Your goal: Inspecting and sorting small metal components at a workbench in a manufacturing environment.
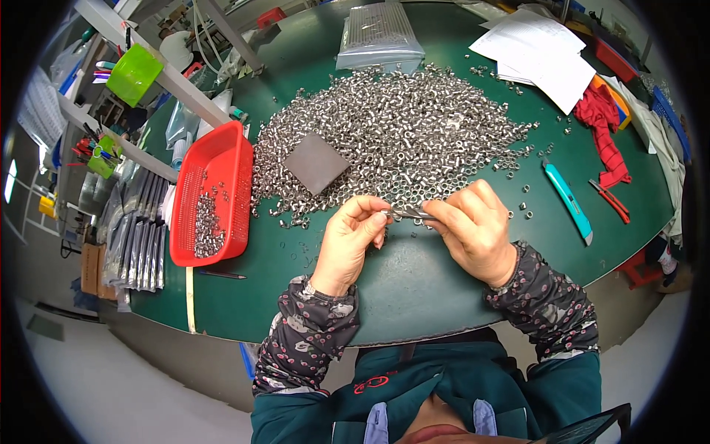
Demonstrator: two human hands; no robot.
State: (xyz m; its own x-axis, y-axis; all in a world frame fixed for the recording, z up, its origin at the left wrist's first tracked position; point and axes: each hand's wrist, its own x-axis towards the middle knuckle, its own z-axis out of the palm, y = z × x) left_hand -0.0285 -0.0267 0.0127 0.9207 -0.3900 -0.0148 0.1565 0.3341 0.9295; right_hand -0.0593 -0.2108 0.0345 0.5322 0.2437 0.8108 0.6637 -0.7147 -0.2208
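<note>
A big heap of small shiny metal nuts (403,129) is spread over the green table (421,281). Just in front of the heap my left hand (349,240) and my right hand (473,226) meet, pinching the two ends of a short row of metal nuts (407,214) on a thin rod. Each hand grips one end with thumb and fingers. A dark grey square plate (316,163) lies on the left part of the heap.
A red plastic basket (222,159) with some nuts in it stands at the left. A clear bag of parts (379,37) lies at the back, white papers (543,52) at back right. A teal utility knife (568,200), red cutters (611,200) and red cloth (603,129) lie at right.
</note>
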